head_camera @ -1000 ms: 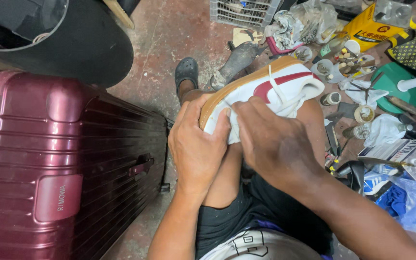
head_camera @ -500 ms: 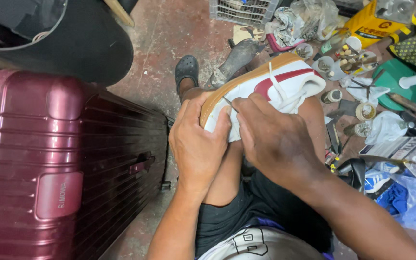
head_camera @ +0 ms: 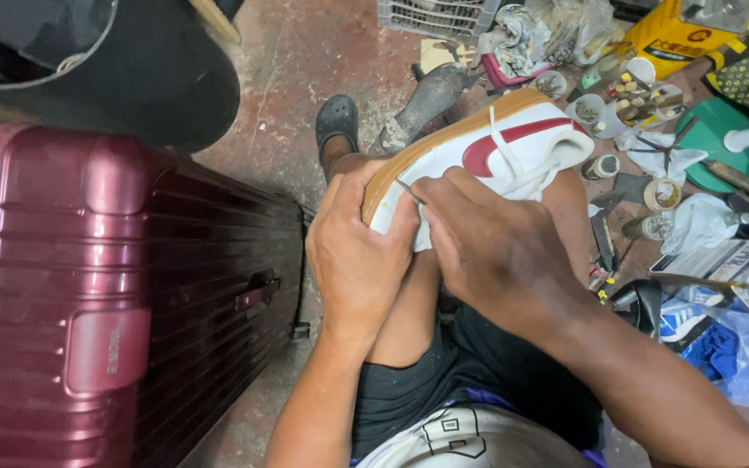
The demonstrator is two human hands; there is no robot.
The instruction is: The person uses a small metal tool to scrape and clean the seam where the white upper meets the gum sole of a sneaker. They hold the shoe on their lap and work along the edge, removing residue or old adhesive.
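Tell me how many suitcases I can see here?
1: a maroon hard-shell suitcase lies on the floor at the left, beside the left hand that grips the white sneaker. Others may sit out of frame.

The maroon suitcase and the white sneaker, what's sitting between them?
In the head view, only the left hand gripping the white sneaker lies between it and the maroon suitcase, with bare concrete floor farther up.

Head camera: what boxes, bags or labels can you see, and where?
Yellow bag: top right, crumpled, with a red mark.
Clear box: right edge, flat, with a printed label.
Blue plastic bag: lower right, crumpled.
Suitcase badge: left, dark red rounded rectangle.
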